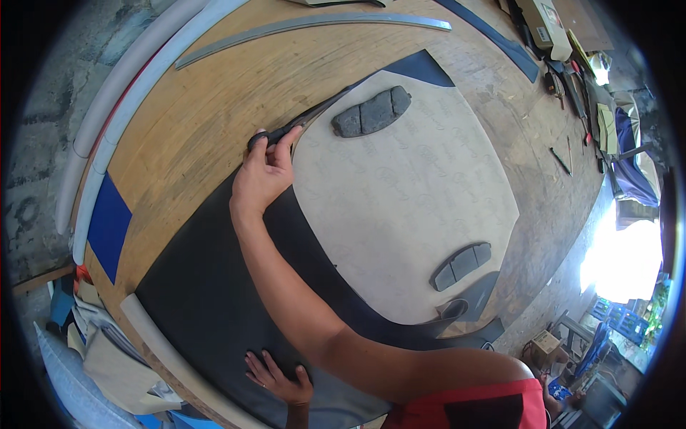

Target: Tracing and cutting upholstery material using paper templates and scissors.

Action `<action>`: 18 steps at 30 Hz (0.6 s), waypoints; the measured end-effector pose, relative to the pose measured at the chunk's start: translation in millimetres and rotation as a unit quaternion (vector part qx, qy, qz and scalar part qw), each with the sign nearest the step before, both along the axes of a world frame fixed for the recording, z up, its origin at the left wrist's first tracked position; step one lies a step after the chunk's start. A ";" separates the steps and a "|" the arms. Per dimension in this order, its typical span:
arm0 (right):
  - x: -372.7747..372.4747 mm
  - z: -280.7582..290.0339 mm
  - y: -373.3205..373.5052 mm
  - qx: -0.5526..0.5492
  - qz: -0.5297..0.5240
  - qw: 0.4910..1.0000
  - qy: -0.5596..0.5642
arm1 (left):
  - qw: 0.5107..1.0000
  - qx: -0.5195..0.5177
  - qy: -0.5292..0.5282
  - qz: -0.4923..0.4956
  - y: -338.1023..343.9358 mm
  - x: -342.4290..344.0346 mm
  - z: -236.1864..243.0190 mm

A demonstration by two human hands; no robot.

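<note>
Checker: Fingers first, quick.
Me: My right hand (261, 175) is closed round a black-handled tool (274, 135) at the pale panel's upper-left edge. Can't tell the type; my grip covers it. My left hand (282, 382) holds nothing: fingers spread flat, below and left of the panel, on the black sheet (207, 257). Looks like I'm steadying it.

Checker: And the panel?
Me: The pale panel (414, 186) lies flat, seemingly over the dark material, which shows past its top and lower right.

Checker: Why the grey blocks?
Me: One upper block (371, 112) sits near the panel's top, one lower block (461, 267) near its bottom. Weights, I'd say, set far apart so it won't slide or lift.

Checker: Further out?
Me: Metal straightedge (314, 37) beyond the panel's top, parked out of my arm's way, I guess. Rolls (107, 136) well left of the panel, blue piece (108, 229) beside them. Hand tools (572, 93) bunched well to the panel's right, probably to save working space.
</note>
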State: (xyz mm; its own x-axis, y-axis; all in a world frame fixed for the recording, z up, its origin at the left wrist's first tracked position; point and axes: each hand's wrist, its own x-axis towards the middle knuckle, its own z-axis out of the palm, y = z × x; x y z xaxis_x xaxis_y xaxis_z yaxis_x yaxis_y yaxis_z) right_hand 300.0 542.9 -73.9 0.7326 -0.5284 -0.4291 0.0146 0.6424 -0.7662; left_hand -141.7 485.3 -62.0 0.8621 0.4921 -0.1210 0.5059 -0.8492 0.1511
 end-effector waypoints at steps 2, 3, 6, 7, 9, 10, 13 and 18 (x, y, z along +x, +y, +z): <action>3.2 -0.5 -3.8 0.002 -0.001 1.000 0.001 | 1.000 0.001 0.000 -0.002 0.1 -0.4 0.7; 4.8 -0.5 -5.8 0.002 -0.002 1.000 0.001 | 1.000 0.001 0.000 -0.003 0.1 -0.7 0.8; 11.9 0.7 -12.0 0.003 -0.006 1.000 0.008 | 1.000 0.001 -0.001 -0.005 0.1 -1.6 0.6; 15.7 1.2 -14.4 0.004 -0.009 1.000 0.014 | 1.000 0.003 -0.002 -0.004 0.1 -1.6 0.6; 21.4 2.2 -19.3 0.004 -0.014 1.000 0.027 | 1.000 0.005 -0.003 -0.004 0.1 -1.3 0.1; 22.4 2.9 -21.3 0.004 -0.016 0.999 0.027 | 1.000 0.004 -0.003 -0.006 -0.3 -1.2 -0.1; 23.6 4.7 -22.7 -0.015 -0.003 0.999 0.034 | 1.000 0.012 -0.004 -0.008 -2.1 1.2 3.2; 21.8 1.6 -23.9 -0.011 -0.007 1.000 0.012 | 1.000 0.014 -0.005 -0.013 -2.7 2.7 2.8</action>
